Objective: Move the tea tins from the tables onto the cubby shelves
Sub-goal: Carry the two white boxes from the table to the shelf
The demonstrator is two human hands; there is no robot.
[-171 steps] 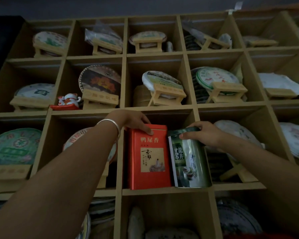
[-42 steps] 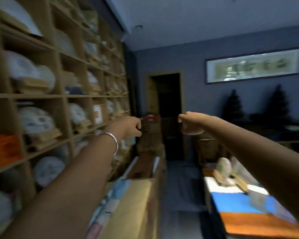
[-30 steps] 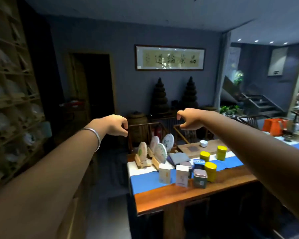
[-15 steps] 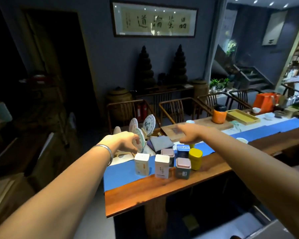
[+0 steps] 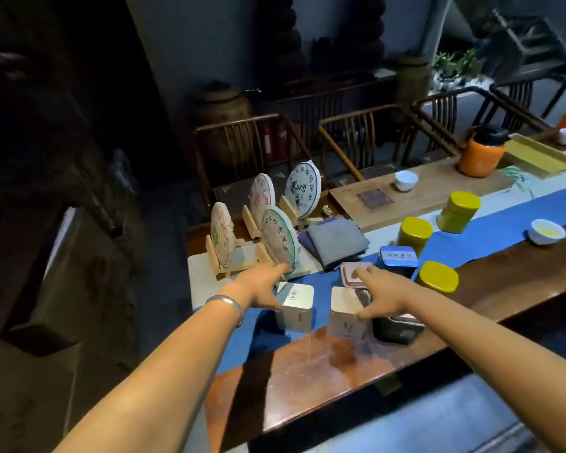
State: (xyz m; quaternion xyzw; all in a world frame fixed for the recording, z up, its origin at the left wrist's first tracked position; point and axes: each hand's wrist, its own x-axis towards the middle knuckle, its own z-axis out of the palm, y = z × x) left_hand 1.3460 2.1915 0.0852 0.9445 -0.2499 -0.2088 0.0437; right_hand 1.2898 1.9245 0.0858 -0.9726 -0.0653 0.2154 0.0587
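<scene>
You're at the pickup: your left hand [image 5: 262, 291] and right hand [image 5: 378, 294], fingers spread and holding nothing, each reach a white tin [image 5: 296, 307] [image 5: 347, 312]. Next, close around them.

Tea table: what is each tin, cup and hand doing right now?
Left hand: open, touching the left white tin.
Right hand: open, over the right white tin.
Blue tin: lid on.
Yellow tins: lids on.
Near teacup: holds tea.
Far teacup: upright.
</scene>
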